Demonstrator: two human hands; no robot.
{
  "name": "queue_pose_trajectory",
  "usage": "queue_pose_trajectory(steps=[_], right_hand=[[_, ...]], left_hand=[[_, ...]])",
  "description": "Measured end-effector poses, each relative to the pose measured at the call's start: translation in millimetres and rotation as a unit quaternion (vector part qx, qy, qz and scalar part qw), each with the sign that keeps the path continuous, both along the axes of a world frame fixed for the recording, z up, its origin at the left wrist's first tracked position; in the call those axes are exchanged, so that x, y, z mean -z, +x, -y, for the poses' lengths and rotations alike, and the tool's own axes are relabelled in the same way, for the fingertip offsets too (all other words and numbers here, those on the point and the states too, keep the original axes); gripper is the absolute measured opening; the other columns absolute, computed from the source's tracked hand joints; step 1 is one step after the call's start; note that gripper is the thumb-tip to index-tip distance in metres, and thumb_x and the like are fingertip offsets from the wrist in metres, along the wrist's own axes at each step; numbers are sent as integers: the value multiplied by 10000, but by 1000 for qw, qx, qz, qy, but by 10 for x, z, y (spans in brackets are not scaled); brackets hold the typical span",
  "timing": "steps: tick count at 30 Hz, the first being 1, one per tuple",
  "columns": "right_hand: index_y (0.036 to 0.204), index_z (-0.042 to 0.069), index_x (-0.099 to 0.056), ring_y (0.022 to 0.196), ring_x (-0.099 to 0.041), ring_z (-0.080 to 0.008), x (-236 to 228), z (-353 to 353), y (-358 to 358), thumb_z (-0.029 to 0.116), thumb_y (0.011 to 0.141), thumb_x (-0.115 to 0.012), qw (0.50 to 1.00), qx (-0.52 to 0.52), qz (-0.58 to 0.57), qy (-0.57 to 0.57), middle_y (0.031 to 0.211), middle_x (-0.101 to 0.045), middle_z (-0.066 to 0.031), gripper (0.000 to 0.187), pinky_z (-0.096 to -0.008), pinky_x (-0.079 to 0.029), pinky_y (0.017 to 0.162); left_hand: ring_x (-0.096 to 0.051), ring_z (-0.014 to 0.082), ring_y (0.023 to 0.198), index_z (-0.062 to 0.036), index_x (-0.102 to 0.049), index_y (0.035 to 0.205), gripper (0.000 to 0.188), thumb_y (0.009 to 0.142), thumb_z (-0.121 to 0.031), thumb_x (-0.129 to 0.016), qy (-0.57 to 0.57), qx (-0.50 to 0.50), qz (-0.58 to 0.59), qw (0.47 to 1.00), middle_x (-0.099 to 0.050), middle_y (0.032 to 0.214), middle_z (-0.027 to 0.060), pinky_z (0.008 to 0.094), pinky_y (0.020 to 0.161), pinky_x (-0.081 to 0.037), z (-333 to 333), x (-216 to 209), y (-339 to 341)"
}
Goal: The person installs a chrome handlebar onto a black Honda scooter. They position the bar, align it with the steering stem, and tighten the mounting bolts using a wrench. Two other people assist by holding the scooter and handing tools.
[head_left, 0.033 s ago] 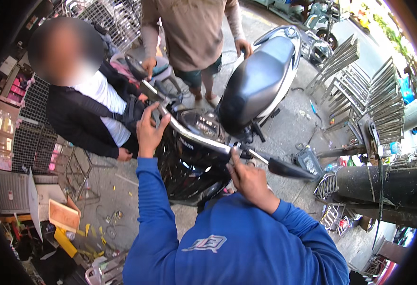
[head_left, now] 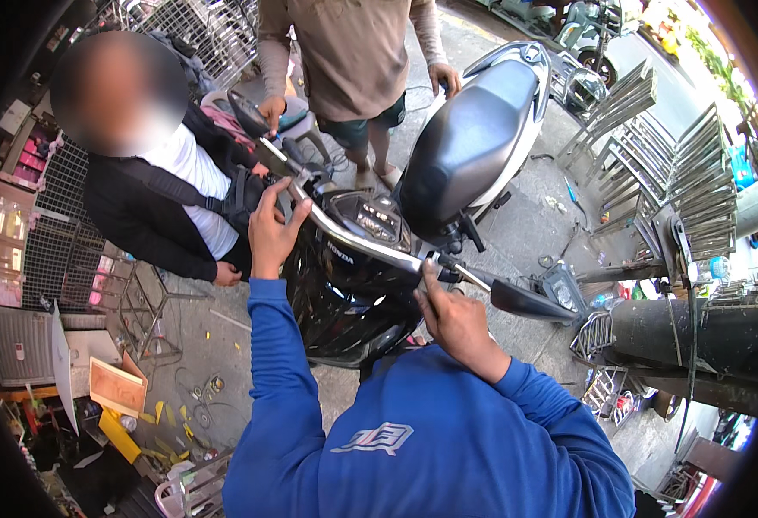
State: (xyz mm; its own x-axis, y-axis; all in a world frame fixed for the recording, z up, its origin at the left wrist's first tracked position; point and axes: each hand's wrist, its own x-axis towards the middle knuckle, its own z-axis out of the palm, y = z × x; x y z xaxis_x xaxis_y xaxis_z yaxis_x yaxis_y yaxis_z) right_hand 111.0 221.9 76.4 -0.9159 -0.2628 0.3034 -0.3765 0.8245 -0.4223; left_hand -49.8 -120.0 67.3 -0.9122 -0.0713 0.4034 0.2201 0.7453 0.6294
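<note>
A curved silver metal bar (head_left: 357,241) runs across the front of a black scooter (head_left: 344,298), just ahead of its instrument panel (head_left: 374,217). My left hand (head_left: 273,231) is at the bar's left end, thumb and forefinger stretched apart and their tips at the metal. At the other end, my right hand (head_left: 458,326) points its straight forefinger against the bar, thumb apart and the other fingers partly bent. Neither hand is wrapped round anything. A black mirror (head_left: 530,302) on a stem sticks out to the right of my right hand.
Across the scooter, a person in a brown shirt (head_left: 336,60) has one hand by the left handlebar, the other beside the seat (head_left: 474,138). A person in a black jacket (head_left: 141,203) stands at left. Metal racks (head_left: 672,164) and a dark cylinder (head_left: 689,345) are at right.
The scooter's seat and front have shifted very slightly to the right and away. My hands keep nearly the same places at the bar's ends.
</note>
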Motion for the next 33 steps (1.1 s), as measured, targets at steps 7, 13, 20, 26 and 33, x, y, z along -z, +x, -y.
queue_pose_trajectory(steps=[7, 13, 20, 26, 33], right_hand=[[1538, 76, -609, 555, -688, -329, -44, 84, -19, 198, 1038, -732, 999, 37, 2, -28, 645, -665, -144, 529, -450, -509, 513], [1440, 111, -701, 631, -725, -364, -85, 34, -56, 207, 1027, -708, 996, 41, 19, -76, 713, -711, -176, 424, -473, -555, 583], [1402, 181, -746, 741, -737, -422, -164, -50, -95, 246, 1032, -700, 995, 38, 32, -90, 789, -716, -241, 378, -498, -588, 683], [1332, 163, -790, 709, -738, -395, -171, 31, -131, 300, 1029, -713, 993, 61, 6, -103, 743, -712, -217, 341, -481, -595, 695], [1317, 205, -798, 740, -747, -403, -57, 115, -102, 359, 1031, -711, 992, 105, 11, -71, 810, -741, -224, 336, -496, -586, 696]], left_hand=[[-612, 230, 637, -88, -724, 1347, 910, 760, -772, -854, -46, -1, 77, 996, -781, 993, 139, 385, 656, -517, 30, -226, 21], [-655, 271, 850, -60, -729, 1345, 931, 748, -761, -869, -192, 33, -112, 974, -767, 1127, 155, 426, 789, -550, 105, -217, -133], [-724, 380, 1229, -103, -731, 1341, 1004, 688, -859, -834, -132, 7, 140, 981, -749, 1353, 190, 478, 1030, -558, 127, -391, -149], [-731, 401, 1221, -129, -721, 1384, 1064, 664, -908, -807, -122, 4, 181, 976, -775, 1264, 229, 484, 1041, -558, 148, -376, -206], [-731, 409, 1224, -109, -727, 1366, 1083, 658, -925, -802, -128, 17, 195, 972, -775, 1258, 246, 478, 1048, -556, 181, -374, -248]])
